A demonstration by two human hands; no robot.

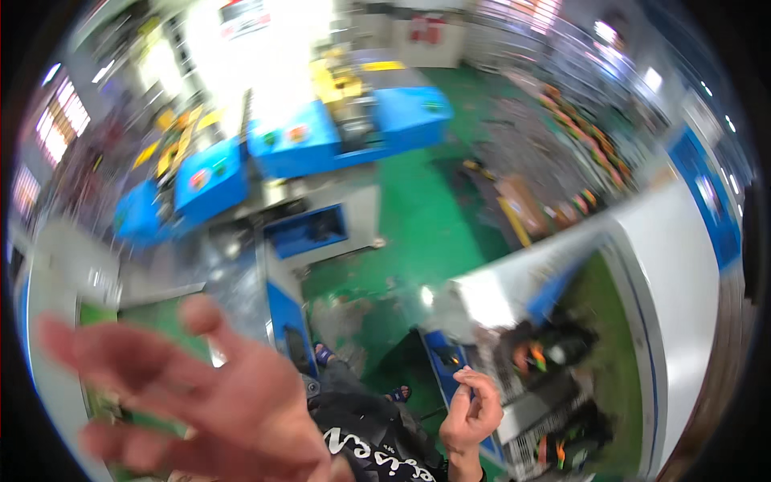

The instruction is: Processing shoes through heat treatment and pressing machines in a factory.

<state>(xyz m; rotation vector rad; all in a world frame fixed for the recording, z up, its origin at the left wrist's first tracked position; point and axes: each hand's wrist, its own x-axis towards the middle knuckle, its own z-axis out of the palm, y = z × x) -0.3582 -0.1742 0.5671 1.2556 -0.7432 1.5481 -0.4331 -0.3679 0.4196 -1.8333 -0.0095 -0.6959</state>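
Observation:
My left hand (241, 402) is raised large and blurred at the lower left, its fingers spread and nothing in it. My right hand (474, 410) is held up in front of my body at the lower right, thumb and fingers drawn together. Whatever sits between those fingertips, if anything, is too small to make out. Just right of that hand, dark machine parts with orange and green pieces (540, 355) lie inside a white-framed machine (683, 241).
Ahead on the left stand machines with blue housings (293, 140) and a grey cabinet (357, 209). Green floor (418, 233) runs between the machines. A brown box (522, 205) lies beyond, near a row of orange and green parts (590, 136). Much of the picture is motion-blurred.

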